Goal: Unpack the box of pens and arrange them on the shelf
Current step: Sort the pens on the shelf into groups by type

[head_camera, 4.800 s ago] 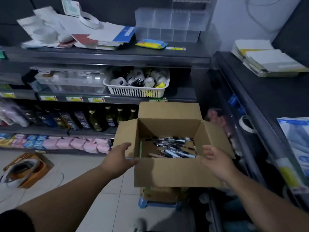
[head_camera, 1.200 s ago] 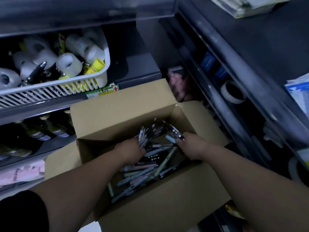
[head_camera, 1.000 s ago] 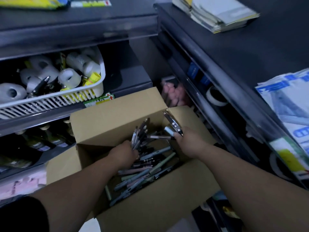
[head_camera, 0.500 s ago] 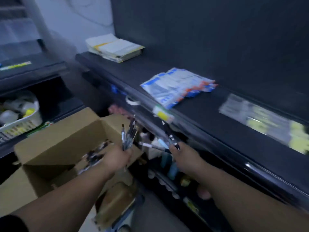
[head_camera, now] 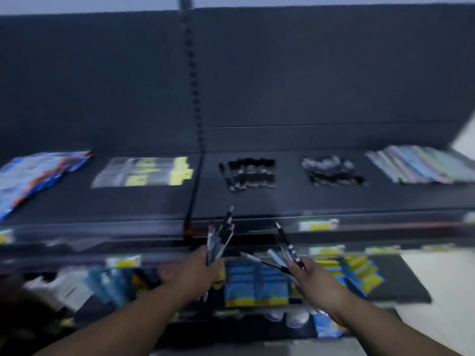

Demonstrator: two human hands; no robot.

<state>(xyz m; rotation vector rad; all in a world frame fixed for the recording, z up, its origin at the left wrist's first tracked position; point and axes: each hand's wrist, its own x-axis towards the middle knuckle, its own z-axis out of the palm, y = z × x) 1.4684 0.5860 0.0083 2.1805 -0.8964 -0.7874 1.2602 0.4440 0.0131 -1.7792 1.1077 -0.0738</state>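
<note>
My left hand (head_camera: 195,268) grips a bunch of pens (head_camera: 222,235) that point up toward the dark top shelf (head_camera: 282,201). A few more pens (head_camera: 284,249) fan out of my right hand (head_camera: 314,278), which holds them just right of the other bunch. Both hands hover in front of the shelf's front edge. On the shelf lie a row of black pens (head_camera: 248,173), a loose heap of dark pens (head_camera: 331,170) and a spread of pastel pens (head_camera: 421,163). The cardboard box is out of view.
Blue and white packets (head_camera: 33,176) and clear packets with yellow labels (head_camera: 144,172) lie on the shelf's left half. Lower shelves hold blue and yellow packaged goods (head_camera: 257,283). Price tags (head_camera: 317,224) line the shelf edges. The frame is motion-blurred.
I have lifted both handfuls of pens out of the box and turned right to face the dark shelf; the box has left the view.
</note>
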